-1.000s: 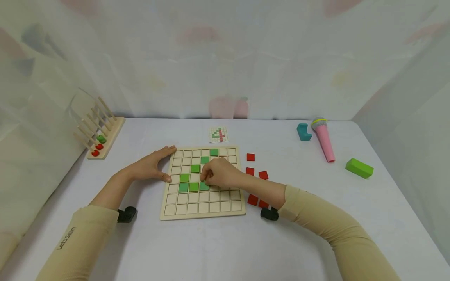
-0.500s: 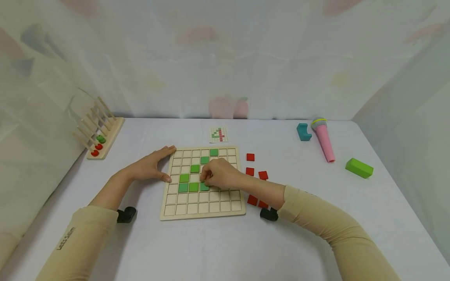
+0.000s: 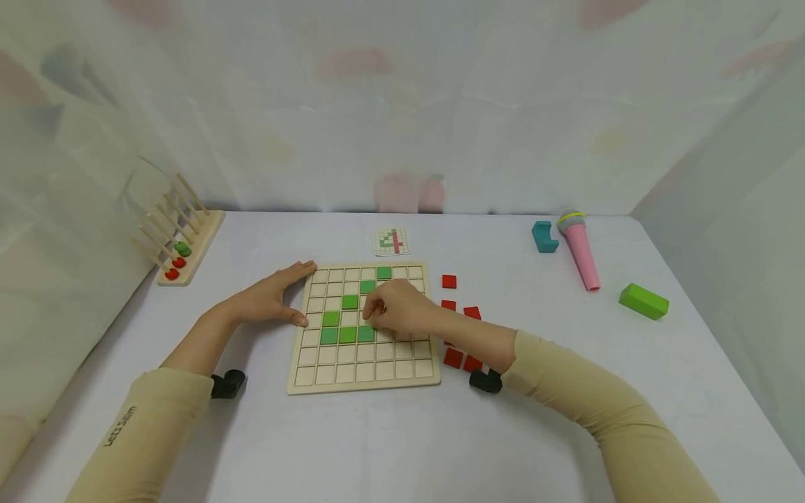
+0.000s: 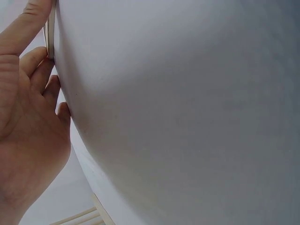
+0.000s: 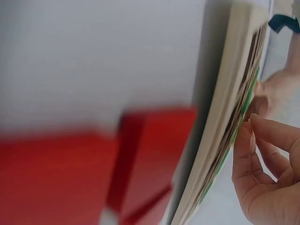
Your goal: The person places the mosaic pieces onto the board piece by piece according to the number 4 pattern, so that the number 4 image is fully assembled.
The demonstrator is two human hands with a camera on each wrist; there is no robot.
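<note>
A square wooden grid board [image 3: 327, 377] lies on the white table, with several green tiles [image 3: 348, 335] set in its squares. Along its left side my left hand [image 3: 267, 295] is spread, fingers at the far corner and thumb by the edge. In the left wrist view its fingertips rest at the board's edge [image 4: 51, 33]. My right hand [image 3: 402, 307] is over the board's middle, fingers curled, fingertips just above a green tile [image 3: 366, 334]. From the right wrist, thumb and index finger [image 5: 276, 133] meet close over the board, with nothing showing between them.
Several red tiles [image 3: 449, 281] lie right of the board, partly under my right forearm. A small pattern card [image 3: 392, 242] lies behind it. A peg stand [image 3: 204, 241] is at far left. At right are a teal block [image 3: 544, 237], a toy microphone [image 3: 581, 255] and a green block [image 3: 644, 301].
My right hand has shifted slightly right and up, off the green tile, which now shows more fully. My left hand stays in place at the board's edge.
</note>
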